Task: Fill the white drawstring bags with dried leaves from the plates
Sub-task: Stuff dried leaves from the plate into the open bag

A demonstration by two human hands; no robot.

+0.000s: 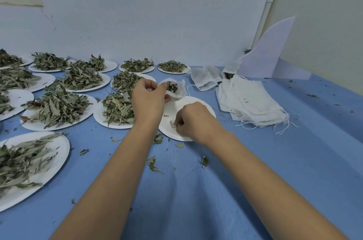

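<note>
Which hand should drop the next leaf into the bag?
Right. The right hand pinches a leaf on the plate; the left hand is busy holding the bag open.

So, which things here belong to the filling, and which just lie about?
Job: left hand, open bag, right hand, pinched leaf, near-empty plate, heaped plates, spare bags.
Lying about: white board, spilled leaves, blue cloth.

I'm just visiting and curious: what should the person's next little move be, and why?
Probably lift the right hand with its pinched leaf scrap up to the bag: the left hand holds its mouth open, and the plate below is nearly bare.
</note>
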